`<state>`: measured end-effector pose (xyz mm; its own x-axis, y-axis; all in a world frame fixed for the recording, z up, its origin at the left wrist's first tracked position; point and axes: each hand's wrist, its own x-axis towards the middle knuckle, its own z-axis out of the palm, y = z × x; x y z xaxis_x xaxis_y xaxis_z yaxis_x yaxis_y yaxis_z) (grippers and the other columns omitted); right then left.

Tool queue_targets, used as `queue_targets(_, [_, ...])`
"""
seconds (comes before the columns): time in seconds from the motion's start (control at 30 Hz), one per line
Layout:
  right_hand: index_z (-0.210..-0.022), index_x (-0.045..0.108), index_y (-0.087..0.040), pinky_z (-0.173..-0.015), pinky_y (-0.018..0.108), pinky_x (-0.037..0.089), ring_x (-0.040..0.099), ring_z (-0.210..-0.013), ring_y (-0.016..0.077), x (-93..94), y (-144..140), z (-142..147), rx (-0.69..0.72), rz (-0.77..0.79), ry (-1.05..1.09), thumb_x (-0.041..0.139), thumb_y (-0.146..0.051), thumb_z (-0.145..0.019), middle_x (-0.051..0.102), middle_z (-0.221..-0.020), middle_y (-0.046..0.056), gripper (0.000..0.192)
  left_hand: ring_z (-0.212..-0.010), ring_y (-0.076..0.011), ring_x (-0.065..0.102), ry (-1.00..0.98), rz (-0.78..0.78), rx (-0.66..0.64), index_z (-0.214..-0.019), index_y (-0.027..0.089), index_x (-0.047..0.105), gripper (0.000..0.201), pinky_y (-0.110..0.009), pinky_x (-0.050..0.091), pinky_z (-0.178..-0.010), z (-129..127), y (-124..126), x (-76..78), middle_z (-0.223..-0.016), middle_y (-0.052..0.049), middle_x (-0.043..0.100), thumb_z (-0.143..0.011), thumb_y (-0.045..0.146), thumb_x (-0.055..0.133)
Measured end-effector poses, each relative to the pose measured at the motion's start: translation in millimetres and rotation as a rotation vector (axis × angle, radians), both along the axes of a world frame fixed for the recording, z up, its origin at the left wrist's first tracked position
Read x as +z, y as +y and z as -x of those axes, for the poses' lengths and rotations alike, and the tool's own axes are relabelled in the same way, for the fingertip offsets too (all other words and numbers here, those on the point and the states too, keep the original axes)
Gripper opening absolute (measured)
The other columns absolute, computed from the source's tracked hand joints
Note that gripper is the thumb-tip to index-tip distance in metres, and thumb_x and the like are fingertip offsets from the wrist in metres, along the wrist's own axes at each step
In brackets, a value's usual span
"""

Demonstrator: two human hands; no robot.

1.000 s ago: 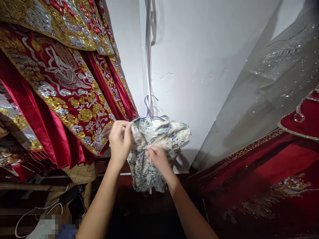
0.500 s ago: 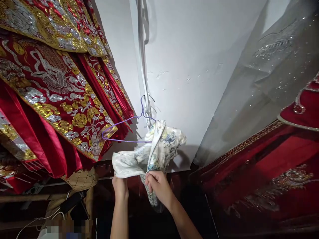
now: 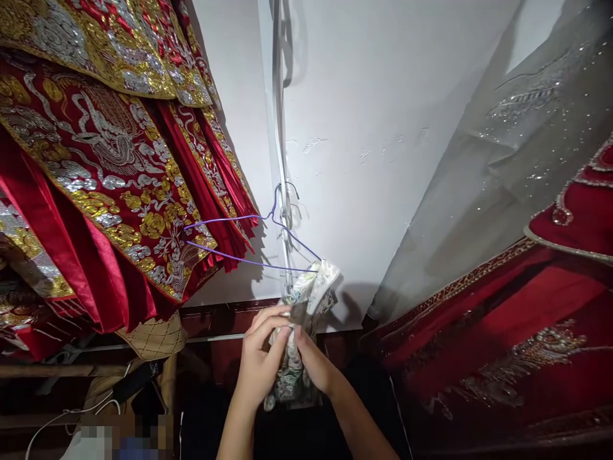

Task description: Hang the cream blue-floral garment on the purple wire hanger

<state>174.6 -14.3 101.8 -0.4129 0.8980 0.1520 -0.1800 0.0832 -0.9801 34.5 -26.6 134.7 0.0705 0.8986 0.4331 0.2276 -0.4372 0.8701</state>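
Note:
A purple wire hanger (image 3: 244, 260) hangs by its hook from a white upright strip, tilted down to the right. Its left end is bare. From its right end droops a white garment with a blue-green floral print (image 3: 325, 281), bunched and hanging down between my hands. My left hand (image 3: 263, 351) is closed on the garment's left side, thumb pointing up toward the other hand. Close beside it, my right hand (image 3: 313, 361) grips the cloth with its thumb on top; its other fingers are hidden. The garment's lower part (image 3: 287, 383) falls below both hands.
Red robes with gold and silver embroidery (image 3: 153, 191) hang at left, touching near the hanger's end. On the right are a sheer sparkling fabric (image 3: 507, 147) and a red embroidered garment (image 3: 517, 319). A wooden chair (image 3: 96, 370) with a white cable stands at lower left.
My left hand has moved right and turned, bringing the spread-out side of the garment in beside my right hand. The garment is now bunched, and the hanger's right end has dipped.

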Motion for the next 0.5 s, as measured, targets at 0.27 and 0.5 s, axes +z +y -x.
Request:
queue_targets(0.27, [-0.080, 0.067, -0.018, -0.059, 0.024, 0.041, 0.050, -0.064, 0.0138, 32.6, -0.2, -22.4, 0.182, -0.238, -0.326, 0.062, -0.014, -0.077, 0.056, -0.068, -0.002, 0.007, -0.115, -0.0276, 0.059, 0.165, 0.279, -0.295, -0.119, 0.026, 0.064, 0.038, -0.042, 0.044, -0.103, 30.1, -10.7, -31.0, -0.127, -0.009, 0.063, -0.100, 0.045, 0.038])
queue_targets(0.5, [-0.134, 0.058, -0.022, -0.065, 0.026, 0.047, 0.058, -0.066, 0.0153, 51.6, 73.1, -34.3, -0.434, -0.347, -0.335, 0.062, -0.023, -0.079, 0.067, -0.082, 0.001, 0.055, -0.095, -0.0255, 0.061, 0.309, 0.327, -0.175, -0.108, 0.022, 0.067, 0.034, -0.033, 0.047, -0.091, 54.2, -21.6, -42.0, -0.099, -0.006, 0.069, -0.096, 0.047, 0.048])
